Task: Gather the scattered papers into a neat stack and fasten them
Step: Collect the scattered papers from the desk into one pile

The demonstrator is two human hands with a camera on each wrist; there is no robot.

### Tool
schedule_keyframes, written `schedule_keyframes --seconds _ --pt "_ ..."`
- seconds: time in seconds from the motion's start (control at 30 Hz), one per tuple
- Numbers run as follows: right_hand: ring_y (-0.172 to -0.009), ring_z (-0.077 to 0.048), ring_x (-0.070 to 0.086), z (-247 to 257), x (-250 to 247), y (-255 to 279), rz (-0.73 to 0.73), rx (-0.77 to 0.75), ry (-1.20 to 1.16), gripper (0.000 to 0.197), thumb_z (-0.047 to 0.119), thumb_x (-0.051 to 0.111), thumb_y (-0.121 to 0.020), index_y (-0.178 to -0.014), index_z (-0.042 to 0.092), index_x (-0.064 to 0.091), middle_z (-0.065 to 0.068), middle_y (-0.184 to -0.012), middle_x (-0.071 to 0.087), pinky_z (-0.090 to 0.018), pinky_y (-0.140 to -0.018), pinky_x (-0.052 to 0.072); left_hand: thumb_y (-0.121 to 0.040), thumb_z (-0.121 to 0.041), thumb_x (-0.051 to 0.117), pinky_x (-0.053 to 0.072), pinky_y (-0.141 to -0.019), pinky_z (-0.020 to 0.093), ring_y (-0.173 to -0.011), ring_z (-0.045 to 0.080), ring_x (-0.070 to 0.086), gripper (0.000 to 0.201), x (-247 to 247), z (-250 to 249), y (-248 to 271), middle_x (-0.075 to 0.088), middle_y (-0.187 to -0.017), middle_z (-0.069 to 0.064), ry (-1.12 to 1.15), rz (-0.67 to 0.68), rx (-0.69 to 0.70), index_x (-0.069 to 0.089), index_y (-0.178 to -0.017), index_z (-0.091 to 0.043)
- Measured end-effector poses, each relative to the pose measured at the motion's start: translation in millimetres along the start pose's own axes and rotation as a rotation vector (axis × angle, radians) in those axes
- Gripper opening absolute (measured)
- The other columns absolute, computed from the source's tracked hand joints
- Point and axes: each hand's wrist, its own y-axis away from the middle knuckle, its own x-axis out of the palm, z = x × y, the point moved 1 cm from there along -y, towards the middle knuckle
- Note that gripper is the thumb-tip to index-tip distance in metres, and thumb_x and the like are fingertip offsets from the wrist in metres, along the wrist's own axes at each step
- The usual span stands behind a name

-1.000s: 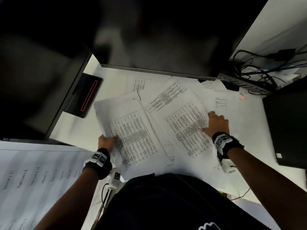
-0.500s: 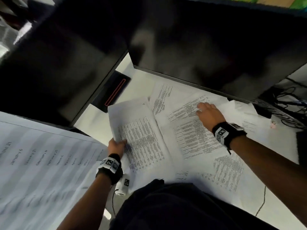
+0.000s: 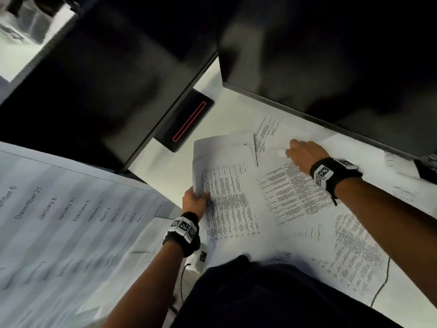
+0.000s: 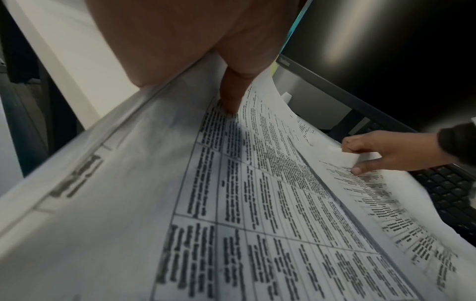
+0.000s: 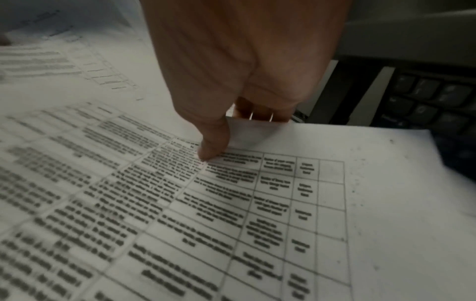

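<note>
At far left, a large calendar sheet [image 3: 59,209] printed with dates lies apart from the work area, beside a dark monitor [image 3: 99,74]. A black device with a red slot [image 3: 186,124] sits on the white desk [image 3: 163,166] just beyond it. The left hand [image 3: 195,202] pinches the left edge of a gathered sheaf of papers [image 3: 227,185] — thumb pressed on the printed table on top, as the left wrist view shows [image 4: 231,95], the remaining fingers under the sheets, whose left margin curls upward. To the right of the sheaf, loose printed pages [image 3: 290,192] overlap across the desk, reaching the near edge by the person's dark clothing [image 3: 272,292]. The right hand [image 3: 305,152] is at the far edge of one of these pages, below a second monitor [image 3: 331,55]; its thumb [image 5: 213,146] bears on the table text while the curled fingers [image 5: 257,110] hook the page's far edge, lifting it slightly — a pinch. A black keyboard [image 5: 425,101] lies just beyond that edge, partly under the papers.
</note>
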Motion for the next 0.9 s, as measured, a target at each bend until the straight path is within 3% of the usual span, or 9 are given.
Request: schedule_keyframes --seconds 0.07,0.23,0.47,0.6,0.63,0.7,0.77,0.83,0.9 --pt "-0.095 -0.029 0.065 -9.7 -5.4 19.3 -0.001 0.118 -0.16 0.028 0.006 0.053 -0.092 -0.119 0.014 0.058 -0.009 -0.115 0.059 -0.035 -0.075 0.049 -0.088 -0.018 0.064 0.057 -0.083 0.05 -0.088 0.035 0.069 0.028 -1.6 -2.8 -7.0 0.069 -0.099 0.018 -0.002 0.007 -0.005 0.056 -0.112 -0.005" --pt "-0.088 -0.031 0.06 -33.7 -13.4 91.5 -0.096 0.483 -0.695 0.03 0.009 0.056 -0.091 -0.115 0.026 0.054 -0.013 -0.11 0.067 -0.037 -0.081 0.05 -0.087 -0.019 0.067 0.058 -0.082 0.041 -0.091 0.033 0.068 0.025 -6.3 -17.4 -13.2 0.068 -0.099 0.013 -0.027 0.063 0.002 0.054 -0.106 -0.01" --pt "-0.111 -0.015 0.052 -7.4 -33.3 145.0 -0.659 0.558 -1.548 0.038 0.007 0.06 -0.094 -0.128 0.015 0.047 0.002 -0.114 0.058 -0.035 -0.094 0.042 -0.083 -0.021 0.071 0.059 -0.08 0.047 -0.087 0.034 0.071 0.032 3.3 -30.0 -6.8 0.073 -0.096 0.017 -0.004 0.098 0.024 0.063 -0.106 -0.001" --pt "-0.121 -0.021 0.052 34.4 0.8 114.7 -0.598 0.551 -1.57 0.049 0.0 0.057 -0.094 -0.136 0.017 0.04 0.003 -0.122 0.056 -0.039 -0.105 0.042 -0.085 -0.017 0.067 0.056 -0.061 0.019 -0.072 0.023 0.065 0.033 6.8 -34.8 -0.5 0.07 -0.098 0.016 0.146 0.208 0.0 0.065 -0.112 0.002" --pt "-0.125 -0.024 0.052 45.4 10.1 105.1 -0.581 0.554 -1.568 0.051 -0.001 0.056 -0.094 -0.138 0.018 0.038 -0.001 -0.126 0.057 -0.04 -0.108 0.041 -0.088 -0.023 0.064 0.055 -0.066 0.018 -0.075 0.023 0.065 0.039 6.8 -33.7 -0.1 0.068 -0.101 0.016 0.235 0.255 -0.043 0.064 -0.117 0.002" --pt "-0.132 -0.028 0.049 66.3 21.8 90.0 -0.548 0.598 -1.609 0.057 -0.002 0.054 -0.094 -0.143 0.017 0.033 -0.01 -0.141 0.052 -0.031 -0.109 0.035 -0.088 -0.042 0.06 0.052 -0.09 0.034 -0.096 0.031 0.067 0.054 6.1 -27.9 3.1 0.068 -0.115 0.017 0.461 0.401 -0.148 0.062 -0.126 -0.003" --pt "-0.139 -0.029 0.041 80.1 31.4 79.7 -0.456 0.664 -1.635 0.068 -0.006 0.052 -0.094 -0.151 0.018 0.023 -0.012 -0.154 0.038 -0.024 -0.103 0.032 -0.087 -0.054 0.056 0.047 -0.098 0.042 -0.106 0.031 0.066 0.056 14.8 -21.2 2.8 0.07 -0.117 0.014 0.522 0.486 -0.204 0.065 -0.125 -0.013" --pt "-0.142 -0.027 0.035 96.2 35.1 71.4 -0.329 0.617 -1.659 0.08 -0.011 0.05 -0.092 -0.155 0.02 0.013 -0.008 -0.16 0.025 -0.018 -0.098 0.033 -0.081 -0.052 0.067 0.054 -0.09 0.039 -0.095 0.025 0.071 0.058 22.4 -22.0 8.2 0.073 -0.108 0.013 0.391 0.482 -0.158 0.067 -0.12 -0.01" --pt "-0.145 -0.027 0.03 114.1 37.1 67.4 -0.234 0.504 -1.666 0.087 -0.014 0.051 -0.09 -0.156 0.024 0.008 -0.004 -0.163 0.017 -0.018 -0.097 0.032 -0.079 -0.025 0.078 0.06 -0.061 0.028 -0.067 0.023 0.072 0.041 26.3 -24.7 7.3 0.071 -0.089 0.014 0.206 0.339 -0.079 0.066 -0.107 0.002"
